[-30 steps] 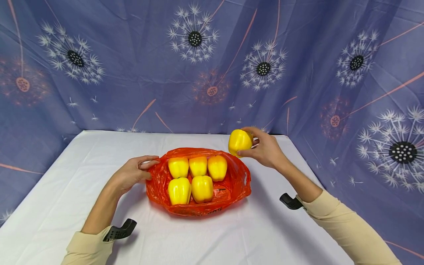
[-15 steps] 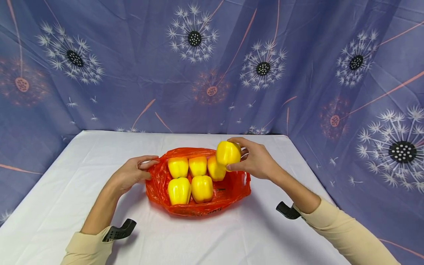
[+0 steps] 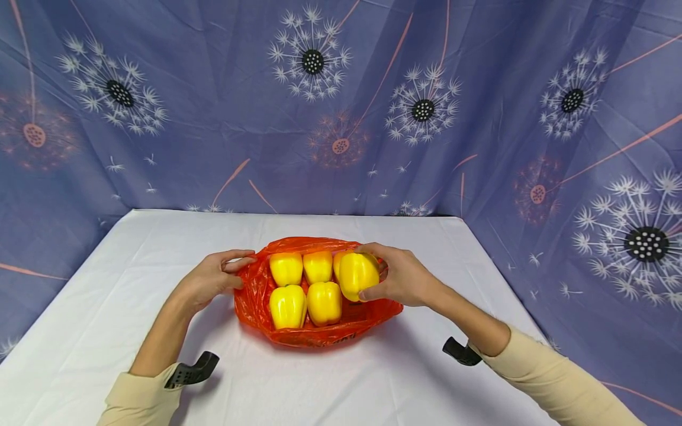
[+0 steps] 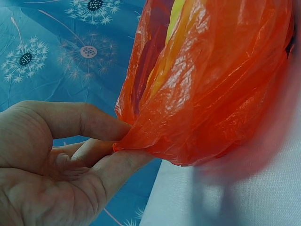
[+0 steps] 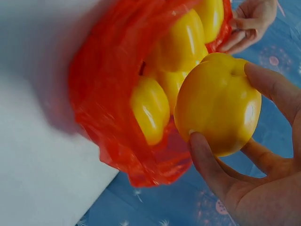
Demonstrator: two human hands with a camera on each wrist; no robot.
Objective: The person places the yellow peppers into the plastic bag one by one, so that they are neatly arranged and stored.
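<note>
A red plastic bag [image 3: 319,337] stands open at the middle of the table, with several yellow bell peppers [image 3: 288,306] inside in two rows. My left hand [image 3: 209,279] pinches the bag's left edge between thumb and fingers; the left wrist view shows the gathered red plastic [image 4: 188,108] at the fingertips. Another yellow bell pepper [image 3: 359,276] is in my right hand [image 3: 403,276], gripped from its right side over the right part of the bag's opening. It partly covers a pepper in the back row. In the right wrist view, thumb and fingers span this held pepper [image 5: 218,106].
A white cloth [image 3: 256,390] covers the table under the bag. Behind and to the right hangs a blue-purple curtain [image 3: 229,118] with dandelion prints. A black curved piece sits at each wrist, at the left cuff [image 3: 194,371] and the right cuff [image 3: 462,351].
My right hand has carried the bell pepper left and down, from beyond the bag's back right rim to over its opening. The left hand and bag look the same.
</note>
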